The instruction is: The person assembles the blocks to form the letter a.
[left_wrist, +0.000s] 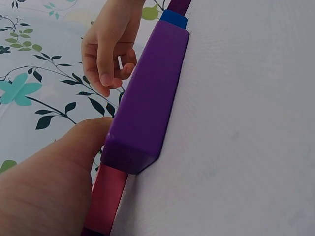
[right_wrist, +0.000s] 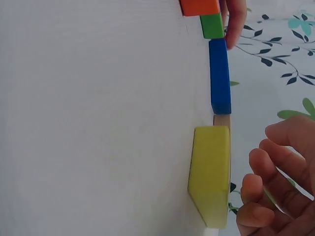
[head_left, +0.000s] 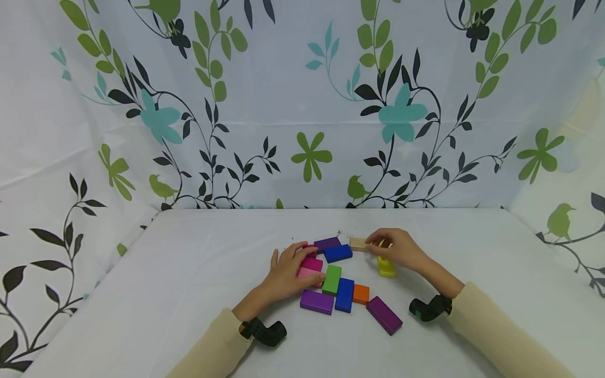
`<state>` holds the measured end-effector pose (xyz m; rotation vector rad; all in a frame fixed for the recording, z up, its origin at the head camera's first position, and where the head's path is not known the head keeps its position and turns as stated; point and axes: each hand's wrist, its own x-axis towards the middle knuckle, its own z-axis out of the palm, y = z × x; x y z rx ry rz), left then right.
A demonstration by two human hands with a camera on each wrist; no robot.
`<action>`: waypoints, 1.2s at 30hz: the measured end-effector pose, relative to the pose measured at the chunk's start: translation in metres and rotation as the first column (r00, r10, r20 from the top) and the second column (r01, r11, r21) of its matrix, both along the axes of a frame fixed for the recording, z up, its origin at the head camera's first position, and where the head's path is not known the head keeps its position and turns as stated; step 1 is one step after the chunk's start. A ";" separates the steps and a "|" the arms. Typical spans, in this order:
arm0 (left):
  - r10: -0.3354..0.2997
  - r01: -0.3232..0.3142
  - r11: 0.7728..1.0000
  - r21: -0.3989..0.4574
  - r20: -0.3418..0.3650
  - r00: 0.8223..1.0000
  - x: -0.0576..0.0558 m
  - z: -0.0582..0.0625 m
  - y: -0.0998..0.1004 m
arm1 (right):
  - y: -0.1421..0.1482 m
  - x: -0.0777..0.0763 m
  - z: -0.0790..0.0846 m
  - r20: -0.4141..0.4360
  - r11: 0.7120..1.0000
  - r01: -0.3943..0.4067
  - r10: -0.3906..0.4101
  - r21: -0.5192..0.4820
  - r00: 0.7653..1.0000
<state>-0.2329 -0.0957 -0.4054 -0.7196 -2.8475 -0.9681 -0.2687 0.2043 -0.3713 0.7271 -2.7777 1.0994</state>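
Closest to you, a plum block (head_left: 384, 316) lies askew on the white surface (head_left: 142, 310), its far corner by the orange block (head_left: 361, 294); just left, a violet block (head_left: 316, 302) and a blue block (head_left: 344, 295) sit almost end to side, flat and so steady. Behind them is the green block (head_left: 332, 279), turned lengthwise away from you, and here's your left hand (head_left: 287, 273), fingers spread loosely over the light pink block (head_left: 308, 273) and magenta block (head_left: 312, 263), clasping nothing; that light rest looks suited to keeping the cluster from sliding. Over on the right, the yellow block (head_left: 386, 268) points away from you, and above it hangs your right hand (head_left: 399, 248), fingers softly bent, nothing visibly pinched, fingertips close by the bare-wood block (head_left: 357, 244); whether they touch it, you can't tell from here. Alongside, the second blue block (head_left: 337, 253) lies against the dark purple block (head_left: 327, 243), a snug pair, with the leaf-patterned cloth (head_left: 264, 68) hanging behind everything.
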 end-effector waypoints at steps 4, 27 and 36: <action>-0.005 0.005 1.000 0.001 0.001 1.000 -0.001 -0.001 0.001 | 0.007 0.002 -0.002 -0.013 1.000 0.002 -0.002 -0.008 1.000; -0.005 0.008 0.999 0.044 -0.066 0.998 -0.009 0.021 0.027 | 0.038 0.003 -0.020 0.070 0.994 0.027 -0.019 -0.106 0.997; -0.030 0.028 0.999 -0.035 -0.060 0.998 -0.020 0.021 0.038 | 0.040 0.002 -0.027 0.032 0.981 -0.078 0.085 -0.177 0.996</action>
